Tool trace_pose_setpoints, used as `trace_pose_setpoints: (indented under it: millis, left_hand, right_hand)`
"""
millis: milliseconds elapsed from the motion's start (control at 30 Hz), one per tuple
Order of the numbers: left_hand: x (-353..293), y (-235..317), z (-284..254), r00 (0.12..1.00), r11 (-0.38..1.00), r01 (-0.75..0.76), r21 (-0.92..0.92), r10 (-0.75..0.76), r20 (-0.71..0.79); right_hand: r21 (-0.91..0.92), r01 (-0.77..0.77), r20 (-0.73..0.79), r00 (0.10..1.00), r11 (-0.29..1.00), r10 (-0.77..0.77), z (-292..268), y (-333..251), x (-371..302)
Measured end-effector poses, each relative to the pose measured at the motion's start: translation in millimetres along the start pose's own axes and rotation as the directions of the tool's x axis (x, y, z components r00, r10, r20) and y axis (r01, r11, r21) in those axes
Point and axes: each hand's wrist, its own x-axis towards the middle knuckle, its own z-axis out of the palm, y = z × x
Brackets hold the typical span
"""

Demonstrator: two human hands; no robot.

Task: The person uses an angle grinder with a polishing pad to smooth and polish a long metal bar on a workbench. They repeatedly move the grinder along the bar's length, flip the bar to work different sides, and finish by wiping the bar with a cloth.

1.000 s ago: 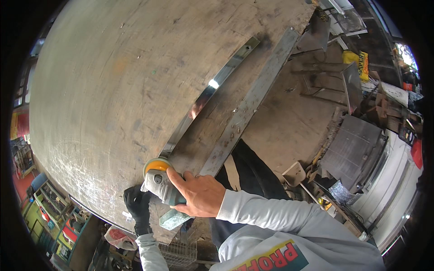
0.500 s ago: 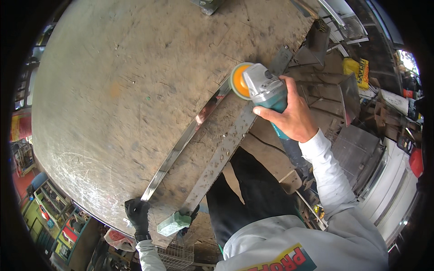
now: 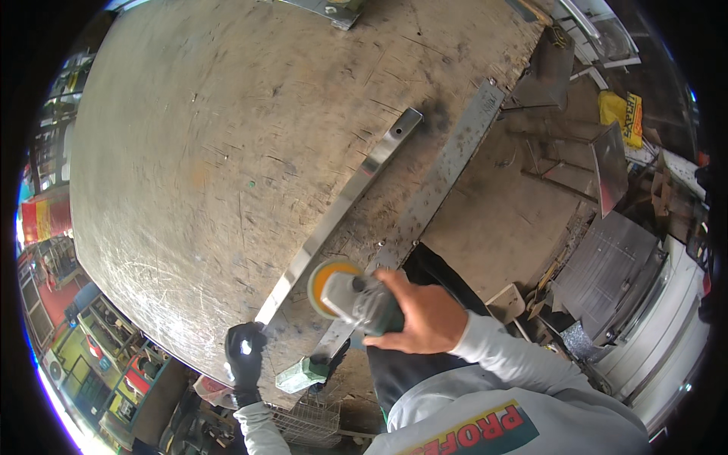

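A long shiny metal bar [image 3: 331, 218] with a hole near its far end lies diagonally on the worn workbench [image 3: 174, 212]. My left hand [image 3: 245, 353], in a black glove, is closed on the bar's near end. In my bare right hand [image 3: 431, 317] is an angle grinder [image 3: 364, 303], gripped round its teal body. Its orange disc with a pale rim [image 3: 326, 287] is just right of the bar's near part; whether it touches the bar I cannot tell. A pale green block [image 3: 302, 374] sits at the near bench edge, right of my left hand.
A flat metal strip with bolts [image 3: 447, 167] runs along the bench's right edge. A metal object [image 3: 341, 14] stands at the far edge. Right of the bench are a metal frame [image 3: 561, 163] and a yellow bag [image 3: 622, 117]. A wire basket [image 3: 303, 425] is below the near edge.
My right hand has brought the grinder from the bar's far end toward me, down to its near part. The far end with the hole now shows. My left hand stays at the near end.
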Motion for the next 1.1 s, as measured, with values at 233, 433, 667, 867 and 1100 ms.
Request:
trace_pose_setpoints:
  millis: [233,433,667,867,1100]
  left_hand:
    - [17,-53,-26,0.987,0.983,-0.131,0.127,0.142,-0.080]
    - [27,-51,-16,0.983,0.998,-0.052,0.043,0.059,-0.176]
    - [-89,-38,7,0.990,0.995,-0.095,0.003,0.095,-0.106]
    - [-181,-72,52,0.985,0.966,-0.166,0.197,0.170,-0.003]
    - [-145,-78,38,0.987,0.811,0.014,-0.585,0.082,0.136]
  right_hand:
    - [-0.117,-0.148,-0.245,0.962,0.982,0.116,-101,29,-27]
    - [0.244,-0.203,-0.426,0.856,0.948,0.293,-102,38,-57]
    - [0.512,-0.222,-0.431,0.769,0.830,0.472,-48,27,-97]
    - [0.543,-0.118,-0.440,0.803,0.831,0.402,16,3,-124]
    - [0.384,-0.007,-0.544,0.806,0.923,0.232,46,-59,-159]
